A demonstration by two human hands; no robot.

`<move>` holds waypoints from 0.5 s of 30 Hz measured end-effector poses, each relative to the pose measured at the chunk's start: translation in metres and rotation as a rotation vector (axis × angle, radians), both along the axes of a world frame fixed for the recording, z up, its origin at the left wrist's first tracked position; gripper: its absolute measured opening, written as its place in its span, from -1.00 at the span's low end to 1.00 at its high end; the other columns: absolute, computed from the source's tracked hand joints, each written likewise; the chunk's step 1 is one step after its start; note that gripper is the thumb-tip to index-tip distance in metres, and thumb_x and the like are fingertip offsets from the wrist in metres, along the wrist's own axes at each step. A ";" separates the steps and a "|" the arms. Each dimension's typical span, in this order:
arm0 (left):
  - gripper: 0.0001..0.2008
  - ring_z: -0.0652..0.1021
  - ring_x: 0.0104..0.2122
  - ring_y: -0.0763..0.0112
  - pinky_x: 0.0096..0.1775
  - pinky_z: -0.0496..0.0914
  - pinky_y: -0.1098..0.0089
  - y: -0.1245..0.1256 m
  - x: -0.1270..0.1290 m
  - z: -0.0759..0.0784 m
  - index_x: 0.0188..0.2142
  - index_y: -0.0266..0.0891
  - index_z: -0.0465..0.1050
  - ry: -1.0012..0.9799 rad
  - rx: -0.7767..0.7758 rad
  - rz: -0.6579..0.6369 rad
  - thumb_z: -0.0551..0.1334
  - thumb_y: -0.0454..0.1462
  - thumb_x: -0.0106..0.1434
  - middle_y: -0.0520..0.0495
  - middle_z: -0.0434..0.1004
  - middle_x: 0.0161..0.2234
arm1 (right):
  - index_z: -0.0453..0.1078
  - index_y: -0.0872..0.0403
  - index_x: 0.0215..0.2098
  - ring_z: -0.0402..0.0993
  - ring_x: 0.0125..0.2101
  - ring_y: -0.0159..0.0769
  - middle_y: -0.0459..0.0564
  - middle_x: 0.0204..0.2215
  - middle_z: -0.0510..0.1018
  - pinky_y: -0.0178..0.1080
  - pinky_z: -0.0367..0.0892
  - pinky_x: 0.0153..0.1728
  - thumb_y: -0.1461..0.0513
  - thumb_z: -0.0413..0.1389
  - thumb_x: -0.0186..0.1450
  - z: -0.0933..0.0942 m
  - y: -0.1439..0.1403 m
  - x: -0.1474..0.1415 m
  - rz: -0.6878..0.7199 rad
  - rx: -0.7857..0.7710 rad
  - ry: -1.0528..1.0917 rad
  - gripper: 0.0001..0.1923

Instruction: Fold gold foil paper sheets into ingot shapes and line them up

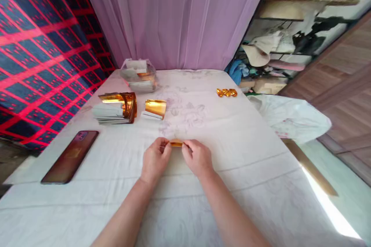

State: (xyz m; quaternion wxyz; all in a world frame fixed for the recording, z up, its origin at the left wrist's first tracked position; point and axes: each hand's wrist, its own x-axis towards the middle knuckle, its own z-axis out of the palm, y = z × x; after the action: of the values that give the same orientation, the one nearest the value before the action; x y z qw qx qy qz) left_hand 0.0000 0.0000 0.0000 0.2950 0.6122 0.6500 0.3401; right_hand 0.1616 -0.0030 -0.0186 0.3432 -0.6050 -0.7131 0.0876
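Observation:
My left hand [155, 160] and my right hand [197, 158] rest close together on the white cloth-covered table [232, 154], near its middle. Between their fingertips they pinch a small piece of gold foil paper [175, 143], one hand at each end; most of it is hidden by the fingers. A stack of gold and white paper sheets [114, 112] lies to the far left, with a smaller gold-topped stack [155, 109] beside it.
A dark phone [70, 157] lies face up near the left table edge. A clear plastic bag of papers [139, 75] sits at the back. Folded gold pieces [226, 92] lie at the back right. A white plastic bag [290, 117] hangs off the right edge.

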 end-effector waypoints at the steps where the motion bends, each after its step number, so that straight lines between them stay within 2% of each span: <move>1: -0.80 0.50 -0.54 0.42 -0.42 0.30 0.43 0.001 0.001 0.000 -0.33 -0.15 0.39 0.015 0.006 -0.002 0.07 -0.13 0.21 0.08 0.53 -0.48 | 0.52 0.06 -0.34 0.53 -0.40 -0.26 0.00 -0.41 0.62 -0.30 0.24 -0.34 0.25 -0.01 0.30 0.000 0.000 0.000 0.004 -0.004 -0.008 -0.76; 15: -0.85 0.51 -0.47 0.38 -0.40 0.24 0.43 0.001 0.000 0.007 -0.39 -0.17 0.42 0.268 -0.015 -0.050 0.09 -0.27 0.23 0.02 0.54 -0.48 | 0.48 0.04 -0.42 0.48 -0.42 -0.30 -0.03 -0.45 0.60 -0.31 0.19 -0.35 0.27 -0.02 0.29 0.000 0.000 0.001 0.031 -0.003 -0.024 -0.76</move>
State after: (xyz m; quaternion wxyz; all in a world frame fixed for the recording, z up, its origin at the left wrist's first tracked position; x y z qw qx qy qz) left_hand -0.0001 0.0011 0.0066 0.2185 0.6659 0.6707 0.2429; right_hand 0.1624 -0.0026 -0.0184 0.3324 -0.5953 -0.7263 0.0868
